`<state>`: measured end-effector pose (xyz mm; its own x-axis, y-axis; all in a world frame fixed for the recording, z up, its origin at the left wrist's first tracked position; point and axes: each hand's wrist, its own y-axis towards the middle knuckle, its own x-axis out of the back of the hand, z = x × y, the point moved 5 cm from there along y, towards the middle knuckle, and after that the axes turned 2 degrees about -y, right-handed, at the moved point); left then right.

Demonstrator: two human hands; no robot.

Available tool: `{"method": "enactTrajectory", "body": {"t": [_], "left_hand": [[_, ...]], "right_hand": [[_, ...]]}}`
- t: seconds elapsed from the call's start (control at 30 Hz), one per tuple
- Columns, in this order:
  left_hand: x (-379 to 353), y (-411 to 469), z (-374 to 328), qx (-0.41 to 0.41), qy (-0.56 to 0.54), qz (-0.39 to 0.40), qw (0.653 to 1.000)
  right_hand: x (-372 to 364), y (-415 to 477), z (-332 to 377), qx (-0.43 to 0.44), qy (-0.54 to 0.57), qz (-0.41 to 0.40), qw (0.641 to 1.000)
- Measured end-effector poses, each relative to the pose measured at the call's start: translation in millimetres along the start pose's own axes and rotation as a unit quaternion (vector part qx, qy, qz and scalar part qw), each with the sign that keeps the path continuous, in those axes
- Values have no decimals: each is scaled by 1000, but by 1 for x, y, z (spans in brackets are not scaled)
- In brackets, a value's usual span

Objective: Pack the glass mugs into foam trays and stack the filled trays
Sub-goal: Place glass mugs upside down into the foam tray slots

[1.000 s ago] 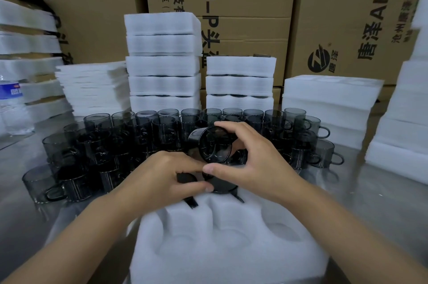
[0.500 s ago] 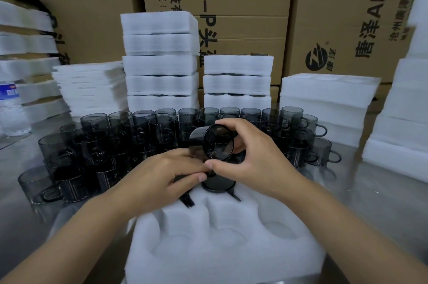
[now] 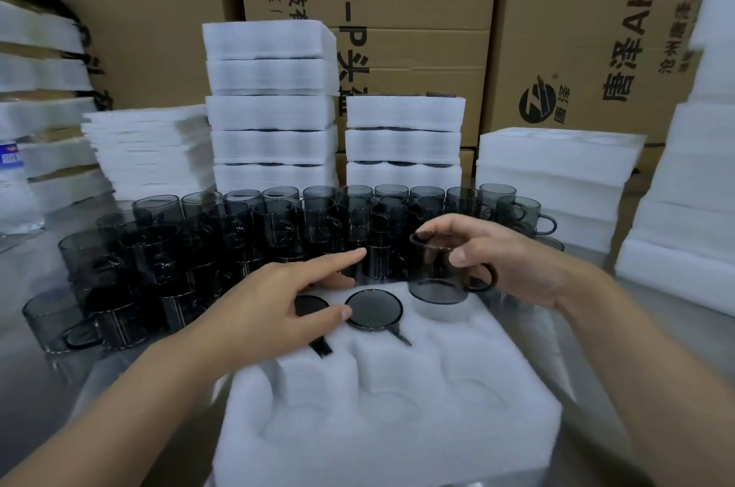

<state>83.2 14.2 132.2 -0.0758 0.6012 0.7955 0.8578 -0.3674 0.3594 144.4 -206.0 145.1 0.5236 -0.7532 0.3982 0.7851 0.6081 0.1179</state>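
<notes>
While cardboard boxes [image 3: 413, 9] wall off the back, white foam stacks sit in front of them: a tall stack of filled trays [image 3: 270, 109], a shorter stack [image 3: 403, 136] just right of it, flat foam sheets [image 3: 147, 148] to the left. Steel tabletop [image 3: 676, 327] carries everything. Nearest the camera, open foam tray [image 3: 389, 427], front cavities empty. Big cluster of smoked glass mugs [image 3: 246, 232] stands between tray and stacks, mostly upright. Right hand [image 3: 513, 260] gripping one mug [image 3: 439, 268], fingers over its rim, thumb by the handle; mug upright, base low in the tray's far-right cavity. Left hand [image 3: 278, 299] open, fingers spread, index pointing forward, over the tray's far-left corner, thumb tip touching the seated mug [image 3: 374, 309] in the far-middle cavity. Another dark mug [image 3: 312, 305] in the far-left cavity, mostly hidden under the left hand. Water bottle [image 3: 12, 184] at left edge.
</notes>
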Motion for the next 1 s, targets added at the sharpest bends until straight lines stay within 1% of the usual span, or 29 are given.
{"method": "enactTrajectory", "body": {"t": [0.2,0.43,0.57,0.63,0.8,1.0], "left_hand": [[-1,0,1,18,-5,0,1000],[-1,1,4,32,-5,2,999],[-1,1,5,46,-6,6,999],[-2,1,5,50,-4,9,999],[-1,1,5,48,-6,8,999],[-1,1,4,49,6,8,999]], "right_hand": [[0,-3,-2,-1,-6,45,999],[3,-4,-8,-27,-19,55,998],[0,-5,-10,-35,-55,74,995],[0,-5,-12,-40,-68,67,995],[4,0,-12,-38,-94,4,995],[3,4,-12,-23,-131,-21,991]]}}
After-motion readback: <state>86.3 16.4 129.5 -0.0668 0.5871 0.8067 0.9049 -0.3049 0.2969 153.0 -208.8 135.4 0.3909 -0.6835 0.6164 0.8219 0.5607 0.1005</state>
